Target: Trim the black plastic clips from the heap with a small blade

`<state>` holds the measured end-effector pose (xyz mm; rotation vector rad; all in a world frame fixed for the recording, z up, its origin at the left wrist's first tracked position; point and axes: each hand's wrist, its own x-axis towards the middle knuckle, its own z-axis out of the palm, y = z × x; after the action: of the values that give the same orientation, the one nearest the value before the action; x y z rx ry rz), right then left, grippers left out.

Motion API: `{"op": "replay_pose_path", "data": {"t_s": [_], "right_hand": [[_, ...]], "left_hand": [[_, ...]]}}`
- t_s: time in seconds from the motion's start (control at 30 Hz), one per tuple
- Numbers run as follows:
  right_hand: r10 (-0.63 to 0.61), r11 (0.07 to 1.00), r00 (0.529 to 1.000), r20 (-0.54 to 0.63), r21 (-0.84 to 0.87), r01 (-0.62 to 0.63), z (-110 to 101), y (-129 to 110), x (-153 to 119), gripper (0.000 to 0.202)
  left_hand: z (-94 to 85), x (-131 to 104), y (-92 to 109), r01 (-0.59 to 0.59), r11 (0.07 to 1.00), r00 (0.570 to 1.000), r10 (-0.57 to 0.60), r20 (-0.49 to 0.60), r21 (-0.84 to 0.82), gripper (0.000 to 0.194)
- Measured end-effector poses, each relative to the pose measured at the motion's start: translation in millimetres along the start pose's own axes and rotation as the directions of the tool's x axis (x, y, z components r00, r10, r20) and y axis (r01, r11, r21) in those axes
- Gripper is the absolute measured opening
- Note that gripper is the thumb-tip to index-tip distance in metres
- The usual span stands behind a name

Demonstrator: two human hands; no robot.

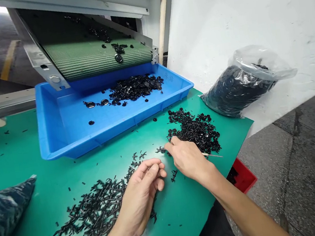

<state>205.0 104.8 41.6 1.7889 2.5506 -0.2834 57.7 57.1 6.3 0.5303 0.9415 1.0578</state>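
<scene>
My right hand (189, 157) is closed around a thin, pale, pointed tool (213, 155), whose tip sticks out on the little-finger side. Its fingertips are at a small black branched plastic part (160, 149); whether they grip it I cannot tell. Close by on the left, my left hand (146, 182) is curled with thumb and fingers together, and anything inside is hidden. Beneath and left of it spreads a loose heap of black branched plastic pieces (100, 208). Beyond my right hand lies a pile of small black round-headed parts (198, 129). Another branched piece (174, 175) lies between my hands.
A blue tray (70, 146) holding black parts (137, 87) stands under the end of a green conveyor belt (78, 56). Filled clear bags stand at right (238, 87) and lie at left (7, 213). A red bin (244, 176) is below the green table's (187, 207) right edge.
</scene>
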Motion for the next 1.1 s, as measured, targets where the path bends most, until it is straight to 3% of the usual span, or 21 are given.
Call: {"op": "replay_pose_path", "data": {"t_s": [0.17, 0.23, 0.37, 0.47, 0.63, 0.8, 1.1], "right_hand": [[0.011, 0.989, 0.997, -0.081, 0.145, 0.001, -3.7, 10.8, -9.0, 0.038], [0.011, 0.937, 0.993, -0.119, 0.348, 0.031, -4.1, 11.8, -18.1, 0.040], [0.035, 0.567, 0.994, -0.100, 0.822, 0.063, 4.0, 5.3, -37.0, 0.030], [0.116, 0.459, 0.989, -0.090, 0.888, 0.027, 10.9, -1.5, -46.3, 0.026], [0.179, 0.552, 0.978, -0.107, 0.834, -0.010, 9.4, -6.7, -53.7, 0.026], [0.164, 0.656, 0.961, -0.220, 0.752, 0.060, 12.7, -7.5, -57.3, 0.027], [0.135, 0.680, 0.939, -0.315, 0.719, 0.143, 23.1, -4.9, -58.2, 0.036]], "left_hand": [[-0.5, -0.7, -2.2, 0.004, 0.997, 1.000, -0.003, -0.017, 0.074, 0.025], [-1.3, -2.3, -3.3, 0.004, 0.992, 1.000, -0.002, -0.015, 0.130, 0.032], [-2.2, -5.7, -6.3, -0.036, 0.982, 0.999, 0.028, 0.045, 0.185, 0.039], [-1.8, -7.7, -8.1, -0.063, 0.977, 0.996, 0.049, 0.073, 0.201, 0.037], [-0.9, -9.9, -9.3, -0.057, 0.962, 0.995, 0.032, 0.098, 0.267, 0.037], [-0.3, -10.5, -9.2, -0.079, 0.951, 0.991, 0.042, 0.130, 0.299, 0.034], [-2.1, -6.3, -11.3, -0.037, 0.971, 0.992, 0.007, 0.128, 0.235, 0.030]]}}
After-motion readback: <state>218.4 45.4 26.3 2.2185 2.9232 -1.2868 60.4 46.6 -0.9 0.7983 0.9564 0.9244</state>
